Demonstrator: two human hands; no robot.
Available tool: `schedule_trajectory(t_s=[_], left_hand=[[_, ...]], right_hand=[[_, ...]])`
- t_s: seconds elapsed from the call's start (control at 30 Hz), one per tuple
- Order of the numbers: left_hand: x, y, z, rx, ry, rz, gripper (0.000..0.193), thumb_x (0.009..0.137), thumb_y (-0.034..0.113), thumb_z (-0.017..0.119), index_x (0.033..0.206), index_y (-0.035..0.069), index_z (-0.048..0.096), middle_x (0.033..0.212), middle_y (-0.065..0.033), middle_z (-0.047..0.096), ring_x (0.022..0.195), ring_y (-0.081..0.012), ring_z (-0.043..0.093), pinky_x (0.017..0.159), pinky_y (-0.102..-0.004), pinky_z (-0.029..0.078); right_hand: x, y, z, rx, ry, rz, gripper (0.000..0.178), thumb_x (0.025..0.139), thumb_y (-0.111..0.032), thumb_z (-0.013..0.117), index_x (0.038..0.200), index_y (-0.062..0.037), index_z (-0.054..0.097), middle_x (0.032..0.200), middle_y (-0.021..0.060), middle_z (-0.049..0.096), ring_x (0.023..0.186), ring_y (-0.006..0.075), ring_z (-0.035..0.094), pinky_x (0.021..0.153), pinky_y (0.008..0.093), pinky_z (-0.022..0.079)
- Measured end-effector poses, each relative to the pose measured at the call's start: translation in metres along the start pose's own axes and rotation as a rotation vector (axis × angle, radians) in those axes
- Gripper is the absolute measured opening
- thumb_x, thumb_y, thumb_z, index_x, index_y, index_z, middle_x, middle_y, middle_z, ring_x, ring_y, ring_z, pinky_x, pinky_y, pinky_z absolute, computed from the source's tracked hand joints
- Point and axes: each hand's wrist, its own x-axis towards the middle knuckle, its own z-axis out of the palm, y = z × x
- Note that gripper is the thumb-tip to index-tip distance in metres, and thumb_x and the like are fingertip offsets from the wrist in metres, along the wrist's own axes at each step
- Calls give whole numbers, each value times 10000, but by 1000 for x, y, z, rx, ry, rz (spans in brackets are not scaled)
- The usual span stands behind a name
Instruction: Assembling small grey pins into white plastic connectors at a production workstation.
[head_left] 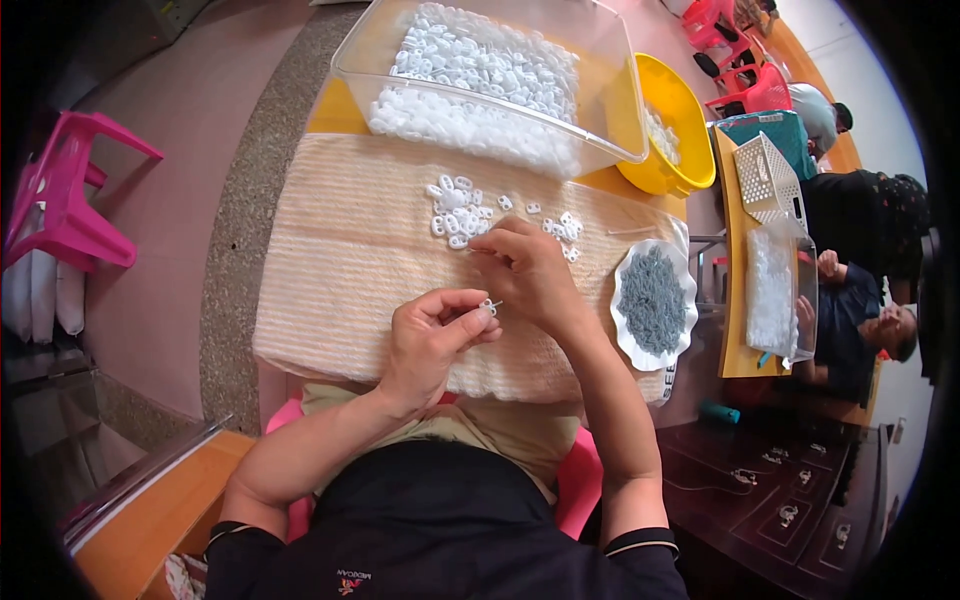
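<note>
Small white plastic piece [488,306], pinched between thumb and fingers of the left hand [422,337]; right hand [532,272], grip impossible to tell, near loose white plastic pieces [456,212].

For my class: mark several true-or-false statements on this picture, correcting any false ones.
1. The left hand pinches a small white piece. True.
2. The yellow basin stands left of the clear plastic bin. False: it stands on the right.
3. Small gray pieces lie on a wavy-rimmed white plate. True.
4. The right hand is inside the clear plastic bin. False: it is over the striped cloth.
5. A pink stool stands at the picture's left. True.
</note>
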Motion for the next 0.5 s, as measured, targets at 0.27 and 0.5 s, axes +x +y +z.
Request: schedule_trajectory(t_s=[0.27,0.5], left_hand=[[-5,2,4,-33,22,108,180,876,27,645,1041,-45,629,862,-105,679,771,-148,670,741,-267,567],[-4,2,4,-43,15,109,170,872,29,653,1026,-40,638,855,-101,681,765,-141,669,732,-264,567]], right_hand=[[17,-16,12,-315,-37,-17,124,784,-150,707,890,-86,707,836,94,623,717,298,629,641,399,503],[12,-4,7,-262,-19,-79,158,816,-53,648,974,-53,630,861,90,613,721,305,633,634,406,504]])
